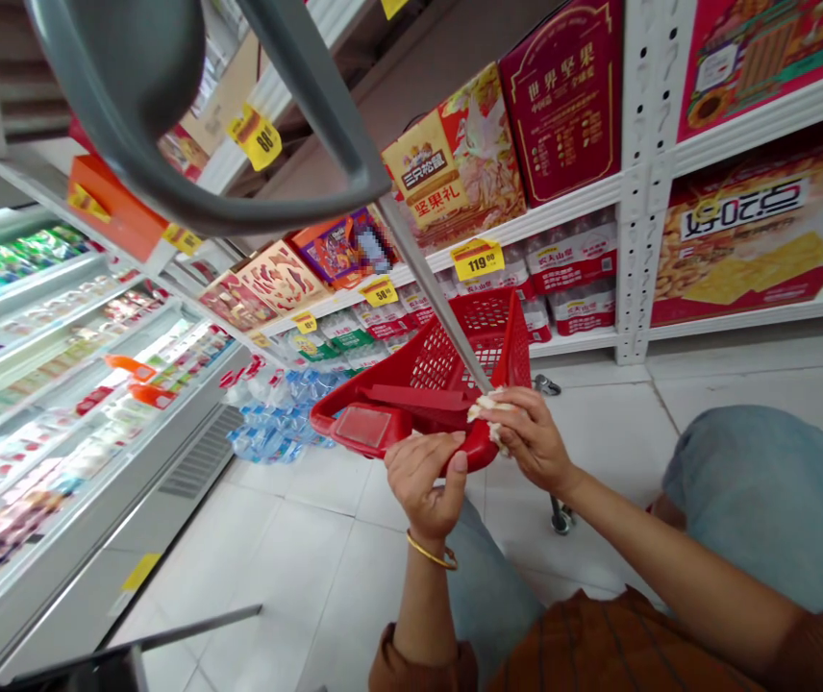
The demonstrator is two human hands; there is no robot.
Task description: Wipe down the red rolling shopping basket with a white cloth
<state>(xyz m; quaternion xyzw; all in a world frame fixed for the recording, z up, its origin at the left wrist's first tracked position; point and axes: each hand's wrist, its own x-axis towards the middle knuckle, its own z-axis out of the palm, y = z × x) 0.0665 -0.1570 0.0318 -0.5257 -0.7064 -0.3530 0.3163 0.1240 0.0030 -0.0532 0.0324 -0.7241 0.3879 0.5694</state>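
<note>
A red plastic shopping cart basket (433, 356) with perforated sides stands in front of my knees. My left hand (426, 481), with a gold bangle at the wrist, has its fingers curled over the basket's near rim. In my right hand (536, 442) is a crumpled whitish cloth (490, 411), pressed against the basket's corner where the metal pole (447, 312) meets it. That pole slants up to a grey handle (238, 216) close to the camera. The inside of the basket is partly hidden by its near rim.
White shelves (632, 192) hold gift boxes (455, 154) and packs of bottled water. Shrink-wrapped blue bottles (274, 413) stand on the tiled floor. A lit refrigerated display (80, 384) runs along the left. A caster wheel (561, 519) shows near my right leg.
</note>
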